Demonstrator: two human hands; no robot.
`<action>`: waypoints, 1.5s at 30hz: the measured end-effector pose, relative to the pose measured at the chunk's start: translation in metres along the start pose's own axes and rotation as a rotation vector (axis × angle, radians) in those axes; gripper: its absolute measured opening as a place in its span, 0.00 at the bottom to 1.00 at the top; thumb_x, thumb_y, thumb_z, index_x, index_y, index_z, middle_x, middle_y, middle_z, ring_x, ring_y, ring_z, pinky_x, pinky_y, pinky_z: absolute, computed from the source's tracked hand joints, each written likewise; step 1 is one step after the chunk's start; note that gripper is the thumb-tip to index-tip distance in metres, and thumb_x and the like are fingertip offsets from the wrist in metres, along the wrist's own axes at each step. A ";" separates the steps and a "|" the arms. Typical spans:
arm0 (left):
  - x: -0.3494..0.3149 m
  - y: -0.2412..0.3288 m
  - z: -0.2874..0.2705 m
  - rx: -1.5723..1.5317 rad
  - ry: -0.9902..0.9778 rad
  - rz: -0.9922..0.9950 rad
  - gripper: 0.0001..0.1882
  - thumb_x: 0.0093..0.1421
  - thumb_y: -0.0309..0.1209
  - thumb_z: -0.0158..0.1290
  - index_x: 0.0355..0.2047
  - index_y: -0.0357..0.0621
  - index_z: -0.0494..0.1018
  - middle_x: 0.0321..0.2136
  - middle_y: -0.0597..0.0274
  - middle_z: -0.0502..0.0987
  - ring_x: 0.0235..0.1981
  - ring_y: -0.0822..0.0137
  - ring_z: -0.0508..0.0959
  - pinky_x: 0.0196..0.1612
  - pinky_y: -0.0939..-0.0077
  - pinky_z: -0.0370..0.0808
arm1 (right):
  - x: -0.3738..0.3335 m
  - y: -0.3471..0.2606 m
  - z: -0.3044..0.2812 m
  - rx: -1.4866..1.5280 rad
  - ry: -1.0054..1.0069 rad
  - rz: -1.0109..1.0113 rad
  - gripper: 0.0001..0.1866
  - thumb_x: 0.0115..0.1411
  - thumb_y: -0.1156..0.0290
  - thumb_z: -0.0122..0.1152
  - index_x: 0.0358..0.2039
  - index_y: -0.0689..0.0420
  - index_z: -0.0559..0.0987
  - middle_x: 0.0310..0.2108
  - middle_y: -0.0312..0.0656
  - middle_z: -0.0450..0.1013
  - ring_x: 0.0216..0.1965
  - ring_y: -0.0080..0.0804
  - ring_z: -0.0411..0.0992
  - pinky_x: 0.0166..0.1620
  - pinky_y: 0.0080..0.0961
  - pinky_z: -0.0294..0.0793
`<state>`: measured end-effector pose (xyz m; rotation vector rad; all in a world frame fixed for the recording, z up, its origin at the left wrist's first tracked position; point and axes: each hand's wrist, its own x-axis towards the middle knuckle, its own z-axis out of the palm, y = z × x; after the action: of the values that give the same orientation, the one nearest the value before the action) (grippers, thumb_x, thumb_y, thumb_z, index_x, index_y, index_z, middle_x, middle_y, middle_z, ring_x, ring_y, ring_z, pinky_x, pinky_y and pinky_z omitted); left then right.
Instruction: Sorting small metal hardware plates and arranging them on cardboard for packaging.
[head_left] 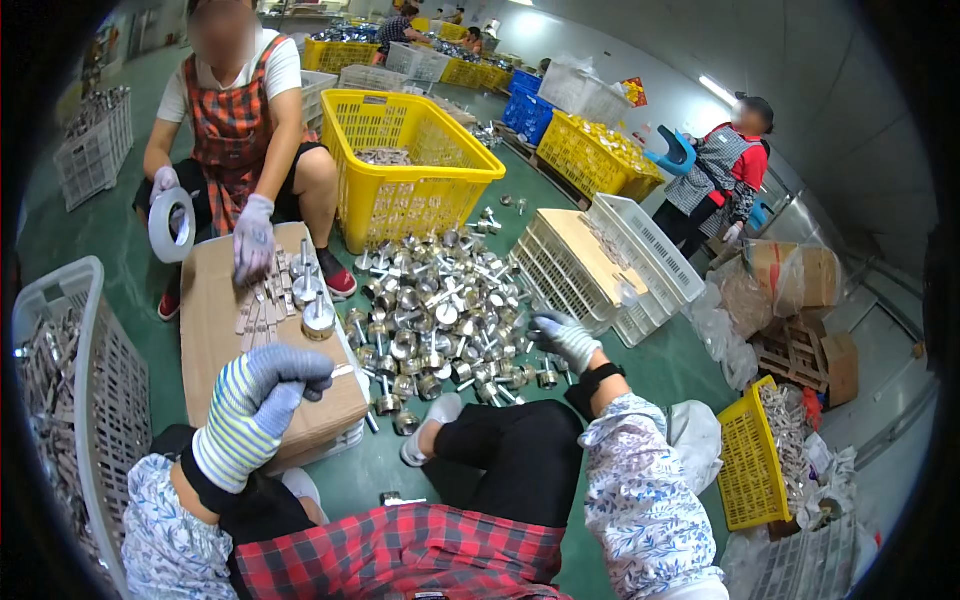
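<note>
My left hand (262,405), in a striped grey-fingered glove, is closed above the near end of a cardboard box (215,340). A small pale bit (343,371) shows by its fingertips; I cannot make out what it holds. On the box stands a round metal part (318,318) with its stem up, beside flat metal strips (262,310). My right hand (566,340), gloved too, reaches over the right edge of a floor heap of round stemmed metal parts (440,310). Its fingers are stretched out, with nothing visible in them.
Across the box squats a co-worker (235,120) with a tape roll (172,225), one gloved hand on the strips. Around stand a yellow crate (405,185), a white crate of metal pieces (95,380), stacked white crates (650,255) and a tilted yellow basket (745,460). Another person (715,165) stands back right.
</note>
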<state>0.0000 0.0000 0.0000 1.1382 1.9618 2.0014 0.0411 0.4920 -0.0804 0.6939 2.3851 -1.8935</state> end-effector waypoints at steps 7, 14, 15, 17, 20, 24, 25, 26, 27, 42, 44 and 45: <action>-0.022 -0.018 -0.035 0.057 0.143 -0.227 0.12 0.59 0.24 0.42 0.39 0.33 0.73 0.29 0.56 0.77 0.30 0.68 0.77 0.39 0.74 0.75 | 0.069 -0.059 0.117 0.105 -0.011 -0.199 0.29 0.59 0.57 0.57 0.55 0.62 0.67 0.43 0.42 0.73 0.38 0.29 0.73 0.38 0.25 0.74; -0.016 -0.055 -0.073 0.195 0.193 -0.414 0.15 0.62 0.27 0.47 0.48 0.31 0.68 0.37 0.56 0.76 0.37 0.69 0.75 0.45 0.76 0.73 | 0.099 -0.066 0.230 -0.294 -0.230 -0.403 0.25 0.58 0.61 0.54 0.52 0.63 0.71 0.47 0.52 0.73 0.48 0.42 0.71 0.53 0.32 0.67; -0.021 -0.062 -0.082 0.214 0.195 -0.417 0.15 0.62 0.27 0.47 0.48 0.31 0.68 0.37 0.56 0.76 0.37 0.69 0.75 0.45 0.76 0.73 | 0.103 -0.064 0.239 -0.521 -0.325 -0.444 0.28 0.57 0.57 0.54 0.54 0.61 0.70 0.49 0.56 0.71 0.52 0.47 0.69 0.55 0.34 0.65; -0.032 -0.073 -0.100 0.069 0.420 -0.465 0.17 0.62 0.28 0.48 0.50 0.33 0.66 0.38 0.59 0.74 0.38 0.71 0.74 0.46 0.77 0.72 | 0.108 -0.052 0.258 -0.662 -0.377 -0.468 0.30 0.56 0.55 0.53 0.55 0.60 0.68 0.51 0.58 0.69 0.54 0.51 0.66 0.56 0.36 0.64; -0.052 -0.092 -0.122 0.081 0.532 -0.609 0.18 0.62 0.31 0.49 0.51 0.36 0.66 0.39 0.61 0.73 0.38 0.72 0.74 0.45 0.78 0.72 | 0.124 -0.047 0.277 -0.772 -0.519 -0.426 0.28 0.58 0.57 0.51 0.56 0.59 0.68 0.52 0.58 0.68 0.55 0.52 0.65 0.58 0.37 0.63; -0.089 -0.103 -0.129 0.500 0.380 -0.683 0.17 0.61 0.32 0.49 0.47 0.35 0.70 0.39 0.56 0.76 0.41 0.67 0.75 0.46 0.74 0.72 | 0.140 -0.048 0.300 -1.170 -0.425 -0.568 0.17 0.56 0.63 0.51 0.42 0.60 0.77 0.41 0.54 0.75 0.42 0.51 0.74 0.44 0.40 0.73; -0.081 -0.089 -0.116 0.524 0.323 -0.701 0.17 0.60 0.32 0.48 0.47 0.34 0.70 0.39 0.52 0.76 0.42 0.62 0.75 0.47 0.71 0.71 | 0.146 -0.053 0.301 -1.168 -0.417 -0.565 0.16 0.56 0.64 0.52 0.39 0.59 0.78 0.39 0.53 0.76 0.40 0.50 0.76 0.42 0.40 0.75; -0.086 -0.090 -0.113 0.637 0.260 -0.642 0.17 0.59 0.32 0.48 0.46 0.34 0.71 0.40 0.49 0.76 0.43 0.56 0.76 0.49 0.68 0.71 | 0.141 -0.069 0.299 -1.176 -0.417 -0.587 0.15 0.56 0.63 0.53 0.39 0.59 0.78 0.39 0.53 0.76 0.40 0.49 0.76 0.42 0.40 0.75; -0.076 -0.073 -0.104 0.664 0.181 -0.656 0.17 0.58 0.33 0.49 0.45 0.35 0.71 0.41 0.46 0.75 0.45 0.52 0.75 0.49 0.65 0.70 | 0.137 -0.081 0.303 -1.175 -0.412 -0.608 0.16 0.56 0.62 0.53 0.39 0.59 0.78 0.38 0.54 0.76 0.40 0.49 0.76 0.41 0.40 0.75; 0.017 -0.130 -0.050 0.865 -0.248 -0.445 0.14 0.59 0.33 0.49 0.44 0.41 0.71 0.39 0.47 0.75 0.43 0.46 0.74 0.47 0.60 0.71 | 0.087 -0.072 0.279 -1.303 -0.243 -0.582 0.15 0.55 0.64 0.57 0.41 0.56 0.75 0.40 0.50 0.74 0.42 0.46 0.74 0.42 0.40 0.74; 0.020 -0.128 -0.066 0.864 -0.153 -0.436 0.13 0.59 0.32 0.49 0.43 0.41 0.72 0.38 0.47 0.75 0.42 0.46 0.74 0.47 0.61 0.71 | 0.080 -0.076 0.281 -1.203 -0.136 -0.779 0.13 0.55 0.63 0.57 0.38 0.56 0.75 0.36 0.47 0.73 0.39 0.45 0.73 0.40 0.40 0.72; 0.027 -0.135 -0.071 0.842 -0.080 -0.386 0.12 0.59 0.31 0.49 0.42 0.41 0.72 0.37 0.47 0.75 0.41 0.47 0.75 0.46 0.62 0.72 | 0.081 -0.074 0.272 -1.138 -0.085 -0.927 0.12 0.53 0.65 0.58 0.36 0.56 0.74 0.34 0.46 0.72 0.38 0.44 0.72 0.38 0.39 0.71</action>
<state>-0.1153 -0.0217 -0.1016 0.8070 2.7897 0.9215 -0.1269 0.2529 -0.1072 -0.6285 3.2843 -0.2208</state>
